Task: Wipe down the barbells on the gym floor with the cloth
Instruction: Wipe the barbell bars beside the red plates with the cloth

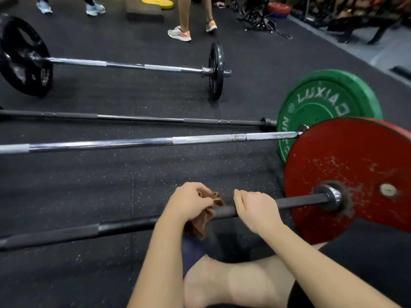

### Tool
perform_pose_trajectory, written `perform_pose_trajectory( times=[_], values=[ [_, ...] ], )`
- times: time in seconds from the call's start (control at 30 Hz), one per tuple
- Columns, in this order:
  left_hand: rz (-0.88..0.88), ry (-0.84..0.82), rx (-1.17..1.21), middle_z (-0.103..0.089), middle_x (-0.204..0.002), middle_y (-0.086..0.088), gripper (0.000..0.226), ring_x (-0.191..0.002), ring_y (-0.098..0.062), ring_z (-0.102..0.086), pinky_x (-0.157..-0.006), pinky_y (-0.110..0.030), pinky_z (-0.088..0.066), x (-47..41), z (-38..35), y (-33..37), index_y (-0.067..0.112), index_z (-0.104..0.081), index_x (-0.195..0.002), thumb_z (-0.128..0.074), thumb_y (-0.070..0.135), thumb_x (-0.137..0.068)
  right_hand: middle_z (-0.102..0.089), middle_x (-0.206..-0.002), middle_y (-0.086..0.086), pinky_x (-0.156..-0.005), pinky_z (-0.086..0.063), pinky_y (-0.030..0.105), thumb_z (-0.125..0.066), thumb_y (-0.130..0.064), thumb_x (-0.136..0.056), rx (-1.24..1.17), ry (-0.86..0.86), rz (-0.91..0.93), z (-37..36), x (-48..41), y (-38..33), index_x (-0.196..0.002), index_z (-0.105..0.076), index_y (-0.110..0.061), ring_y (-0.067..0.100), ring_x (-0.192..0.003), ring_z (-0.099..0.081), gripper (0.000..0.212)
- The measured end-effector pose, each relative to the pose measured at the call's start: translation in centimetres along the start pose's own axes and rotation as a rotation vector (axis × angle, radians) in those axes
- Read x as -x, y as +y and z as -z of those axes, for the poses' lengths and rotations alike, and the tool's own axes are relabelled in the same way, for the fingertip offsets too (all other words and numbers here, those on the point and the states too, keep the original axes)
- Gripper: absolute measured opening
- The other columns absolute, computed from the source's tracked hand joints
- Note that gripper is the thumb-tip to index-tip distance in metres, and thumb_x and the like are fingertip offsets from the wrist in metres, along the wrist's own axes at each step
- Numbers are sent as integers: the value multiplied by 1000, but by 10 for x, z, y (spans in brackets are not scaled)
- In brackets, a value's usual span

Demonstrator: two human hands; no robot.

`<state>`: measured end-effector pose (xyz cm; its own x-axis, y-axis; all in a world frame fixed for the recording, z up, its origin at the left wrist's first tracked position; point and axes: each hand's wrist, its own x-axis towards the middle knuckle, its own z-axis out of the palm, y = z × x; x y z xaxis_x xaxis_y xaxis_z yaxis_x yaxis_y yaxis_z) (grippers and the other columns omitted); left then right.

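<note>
At the bottom edge a bare knee [233, 283] of the person is seen, bent over the black rubber floor [89, 185]. Just beyond it lies the nearest barbell [66, 233], a dark bar that runs from the left edge up to the right. The left hand [189, 203] sits on this bar, its fingers curled round a brown cloth [204, 221]. The cloth is bunched against the bar and hangs a little below it on the near side. Just beside it, the right hand [253, 210] grips the bare bar from above, the fingers closed over the top and the thumb toward the cloth. A short piece of bar shows between the two hands. To the right the bar passes through a metal collar into a scratched red plate [355, 156] that stands upright on the floor. Behind it lies a silver barbell [133, 142], almost parallel, whose right end reaches a green plate [322, 103] partly hidden by the red one. Next comes a thin black bar [133, 117]; its collar is just beside the left rim of the green plate, and I cannot tell if they are joined. Farther away, well apart, the far barbell [124, 64] is silver and carries a black plate at each end, the left one [24, 56] larger in view. At the top, legs in sport shoes [180, 33] stand on the floor, and a yellow plate [158, 2] lies flat near the upper edge.
</note>
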<state>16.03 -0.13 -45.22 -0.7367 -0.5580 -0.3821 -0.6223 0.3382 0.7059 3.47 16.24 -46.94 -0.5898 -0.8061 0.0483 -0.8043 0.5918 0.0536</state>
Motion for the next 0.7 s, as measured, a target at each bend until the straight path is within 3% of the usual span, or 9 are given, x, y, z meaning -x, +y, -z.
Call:
perform_pose_trajectory(
  times=[0.1, 0.2, 0.27, 0.33, 0.43, 0.53, 0.6, 0.67, 0.7],
  values=[
    [98, -20, -66, -74, -81, 15, 9, -84, -6, -67, -74, -23, -50, 6, 36, -32, 36, -76, -85, -75, 28, -82, -66, -70, 1, -71, -30, 38, -32, -32, -106, 25, 12, -100, -5, -3, 3, -73, -53, -22, 25, -69, -62, 41],
    [84, -49, -103, -74, -84, 13, 6, -87, -9, -68, -72, -24, -49, 10, 48, -39, 33, -77, -88, -73, 33, -83, -57, -54, 1, -60, -32, 37, -55, -16, -94, 194, -103, -42, -13, 0, 1, -66, -48, -23, 27, -51, -56, 29],
    [22, -35, -158, -76, -90, 10, 14, -93, -15, -70, -80, -26, -53, 7, 29, -24, 32, -75, -93, -71, 39, -82, -51, -49, -1, -56, -38, 37, -66, -8, -83, 226, -98, -65, -11, 0, -2, -63, -46, -23, 27, -43, -50, 31],
    [-49, -16, -139, -76, -100, 9, 19, -100, -19, -69, -87, -30, -54, -1, 0, -2, 34, -73, -98, -68, 41, -81, -56, -59, -2, -66, -42, 41, -58, -11, -92, 188, -153, -78, -5, -2, -5, -69, -48, -23, 27, -55, -57, 28],
    [-138, -47, -66, -70, -112, 7, 25, -104, -20, -65, -91, -34, -53, -6, -31, 25, 36, -69, -110, -65, 38, -86, -57, -83, -6, -81, -37, 42, -33, -29, -108, -28, -138, -120, 0, -2, 2, -80, -47, -25, 26, -89, -59, 32],
    [-112, -154, -41, -71, -109, 7, 28, -101, -17, -66, -90, -33, -54, -16, -19, 20, 33, -71, -111, -71, 42, -85, -64, -104, 0, -90, -37, 41, -33, -44, -108, -54, -179, -266, 14, 4, 26, -97, -62, -22, 29, -107, -57, 38],
    [-86, -254, -89, -74, -101, 6, 26, -96, -17, -68, -87, -33, -55, -25, -2, 14, 28, -75, -103, -75, 44, -82, -67, -113, 3, -101, -37, 43, -25, -50, -106, 5, -202, -311, 17, 12, 49, -112, -66, -21, 31, -113, -57, 50],
    [-83, -295, -169, -76, -92, 3, 27, -91, -19, -70, -87, -37, -56, -32, 6, 14, 23, -77, -93, -77, 46, -79, -68, -112, 8, -95, -42, 48, -7, -43, -99, 14, -214, -236, 15, 19, 58, -118, -67, -17, 36, -106, -60, 67],
    [-83, -297, -196, -76, -88, 2, 27, -90, -20, -70, -86, -38, -57, -32, 7, 16, 22, -77, -89, -76, 46, -78, -69, -106, 11, -89, -46, 53, -7, -33, -95, 49, -289, -187, 11, 22, 55, -118, -68, -13, 40, -97, -61, 68]
  ],
)
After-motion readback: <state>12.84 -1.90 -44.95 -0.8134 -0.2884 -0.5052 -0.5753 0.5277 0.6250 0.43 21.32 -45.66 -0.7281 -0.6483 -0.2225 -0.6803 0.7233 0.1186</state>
